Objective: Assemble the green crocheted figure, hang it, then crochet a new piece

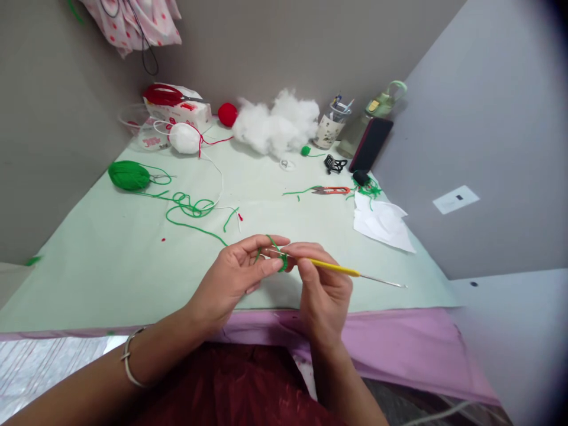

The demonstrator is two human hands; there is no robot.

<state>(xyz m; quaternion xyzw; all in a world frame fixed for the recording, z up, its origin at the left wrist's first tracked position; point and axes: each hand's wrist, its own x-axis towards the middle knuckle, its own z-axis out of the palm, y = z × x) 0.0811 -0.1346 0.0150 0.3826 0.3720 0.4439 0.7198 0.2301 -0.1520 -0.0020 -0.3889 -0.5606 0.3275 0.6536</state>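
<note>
My right hand [326, 290] is closed around a yellow-handled crochet hook [335, 267], whose metal ends stick out on both sides. The hook's left end meets a small green crochet piece [283, 262], pinched between the thumb and fingers of my left hand [237, 269]. A strand of green yarn [197, 226] passes over my left index finger and trails back across the table to a green yarn ball [129, 176] at the left. Both hands are close together above the table's front edge. My fingers partly hide the crochet piece.
White stuffing [277, 124], a red yarn ball [228, 114] and a white yarn ball [185, 138] lie toward the back. Orange thread snips [331, 190], a black claw clip [335, 164], white paper [381, 222] and a leaning phone [371, 145] are at the right. Red scissors [164, 94] rest on a tissue pack.
</note>
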